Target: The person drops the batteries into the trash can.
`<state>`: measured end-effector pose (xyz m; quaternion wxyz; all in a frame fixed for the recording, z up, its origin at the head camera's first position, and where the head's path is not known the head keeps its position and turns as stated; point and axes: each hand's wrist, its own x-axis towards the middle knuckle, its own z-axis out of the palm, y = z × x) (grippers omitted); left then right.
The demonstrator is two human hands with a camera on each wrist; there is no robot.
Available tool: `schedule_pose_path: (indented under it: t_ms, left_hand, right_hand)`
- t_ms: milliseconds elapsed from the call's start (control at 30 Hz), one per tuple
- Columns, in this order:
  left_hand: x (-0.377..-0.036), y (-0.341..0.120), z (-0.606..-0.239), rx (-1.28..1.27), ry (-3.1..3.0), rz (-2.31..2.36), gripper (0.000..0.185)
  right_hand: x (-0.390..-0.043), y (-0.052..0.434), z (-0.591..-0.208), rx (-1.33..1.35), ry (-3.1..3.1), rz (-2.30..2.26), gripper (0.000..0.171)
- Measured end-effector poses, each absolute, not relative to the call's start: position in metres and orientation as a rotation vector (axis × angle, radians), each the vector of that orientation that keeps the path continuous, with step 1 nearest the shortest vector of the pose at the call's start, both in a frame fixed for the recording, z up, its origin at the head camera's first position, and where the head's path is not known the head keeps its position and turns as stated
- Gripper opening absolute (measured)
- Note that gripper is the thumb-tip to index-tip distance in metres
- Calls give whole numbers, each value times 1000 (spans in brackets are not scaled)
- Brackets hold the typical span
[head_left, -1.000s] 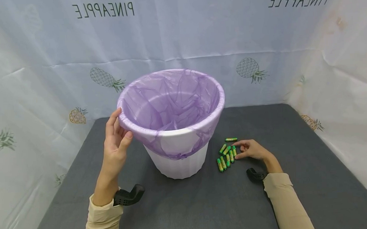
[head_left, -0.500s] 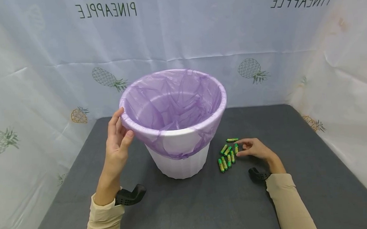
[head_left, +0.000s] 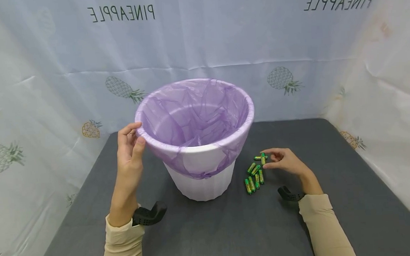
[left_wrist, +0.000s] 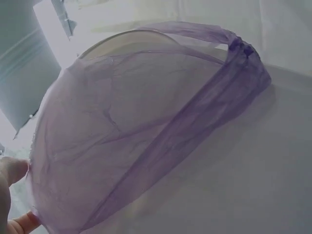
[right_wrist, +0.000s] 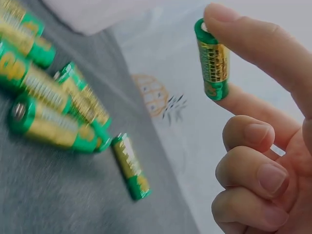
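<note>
Battery [right_wrist: 213,59] upright between right fingertips [right_wrist: 229,14]

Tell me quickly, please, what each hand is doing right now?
Left hand: grips the rim of the bin, fingers curled over its edge.
Right hand: pinches one battery between thumb and forefinger.

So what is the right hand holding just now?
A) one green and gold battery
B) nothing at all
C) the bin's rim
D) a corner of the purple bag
A: the right hand pinches one battery by its ends, lifted off the table, apart from the other batteries.
</note>
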<state>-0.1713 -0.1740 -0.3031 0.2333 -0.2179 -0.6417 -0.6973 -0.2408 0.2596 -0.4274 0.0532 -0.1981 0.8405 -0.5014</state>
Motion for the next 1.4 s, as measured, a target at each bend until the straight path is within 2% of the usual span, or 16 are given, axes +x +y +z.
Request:
schedule_pose_path:
  t_ms: [267, 500, 900, 1100, 1400]
  left_hand:
    - [-170, -170, -300, -577, -1714, -1992, 33]
    - [-169, -171, -306, -664, -1687, -1985, 35]
    - [-168, -174, -305, -658, -1680, -2004, 36]
    - [-168, -172, -304, -584, -1695, -2022, 37]
    - [-169, -171, -305, -646, -1698, -2023, 37]
  right_hand:
    - [-235, 252, -410, -643, 2507, -1642, 41]
    - [-230, 246, -396, -675, 2493, -1662, 42]
    - [-230, 240, -370, -827, 2460, -1705, 39]
    - [-229, 235, -356, -822, 2471, -1701, 39]
    - [-226, 228, -330, -785, 2524, -1713, 38]
